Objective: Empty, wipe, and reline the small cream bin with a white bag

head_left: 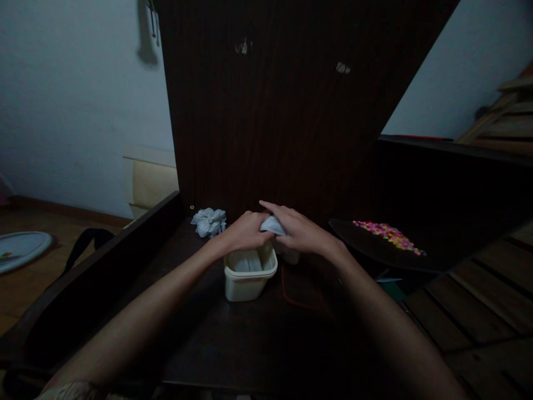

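My left hand (245, 230) and my right hand (302, 228) meet above a cream plastic tub (245, 286). Both are closed on a piece of white tissue or thin cloth (273, 225), and only part of it shows between the fingers. The tub stands upright on the dark desk, with something pale and folded-looking inside. Left of the hands, against the back panel, lies a crumpled white wad (209, 222) of similar material. A pale object (290, 255), partly hidden, sits below my right hand.
A brown-orange rounded rim (302, 304) lies right of the tub. The tall dark back panel (266, 128) rises behind, and a raised side board (108, 266) borders the left. Small pink and yellow pieces (389, 236) cover part of a shelf at right.
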### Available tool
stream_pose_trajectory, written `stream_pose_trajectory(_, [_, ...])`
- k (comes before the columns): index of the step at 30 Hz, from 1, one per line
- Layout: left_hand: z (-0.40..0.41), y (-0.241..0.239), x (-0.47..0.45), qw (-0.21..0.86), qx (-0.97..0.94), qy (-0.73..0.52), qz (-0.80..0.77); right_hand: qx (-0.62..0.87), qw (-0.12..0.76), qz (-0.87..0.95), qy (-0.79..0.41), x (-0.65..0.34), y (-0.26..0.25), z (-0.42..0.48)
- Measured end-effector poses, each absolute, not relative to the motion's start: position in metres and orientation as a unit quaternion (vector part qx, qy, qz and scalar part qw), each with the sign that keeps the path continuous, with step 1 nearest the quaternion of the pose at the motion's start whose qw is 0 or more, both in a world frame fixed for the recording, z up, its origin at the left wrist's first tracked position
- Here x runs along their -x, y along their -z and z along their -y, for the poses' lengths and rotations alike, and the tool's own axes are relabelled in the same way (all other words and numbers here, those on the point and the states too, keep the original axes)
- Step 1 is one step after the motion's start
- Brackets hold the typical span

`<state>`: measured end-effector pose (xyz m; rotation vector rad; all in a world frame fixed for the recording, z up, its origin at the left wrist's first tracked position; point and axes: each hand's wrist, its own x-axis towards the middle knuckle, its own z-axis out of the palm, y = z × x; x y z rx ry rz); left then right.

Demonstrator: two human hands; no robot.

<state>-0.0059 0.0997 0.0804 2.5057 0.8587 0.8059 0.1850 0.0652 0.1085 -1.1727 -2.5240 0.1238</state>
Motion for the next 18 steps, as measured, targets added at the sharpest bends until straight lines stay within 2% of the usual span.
stream_pose_trajectory(6, [-0.098,-0.08,0.022,0.226,-0.867,-0.335,-0.291,0.412,0.216,0.864,-0.192,-0.184,-0.116,-0.078])
stream_pose_trajectory(10, [-0.104,-0.072,0.027,0.278,-0.812,-0.431,-0.28,0.463,0.271,0.766,-0.354,-0.179,-0.116,-0.075])
stream_pose_trajectory(14, [-0.103,-0.069,0.028,0.205,-0.76,-0.512,-0.343,0.428,0.327,0.67,-0.511,-0.169,-0.11,-0.065])
stream_pose_trajectory(16, [-0.095,-0.069,0.03,0.169,-0.764,-0.498,-0.374,0.393,0.349,0.637,-0.564,-0.165,-0.107,-0.06])
stream_pose_trajectory(18, [-0.084,-0.07,0.033,0.191,-0.78,-0.458,-0.382,0.369,0.388,0.599,-0.595,-0.162,-0.103,-0.057])
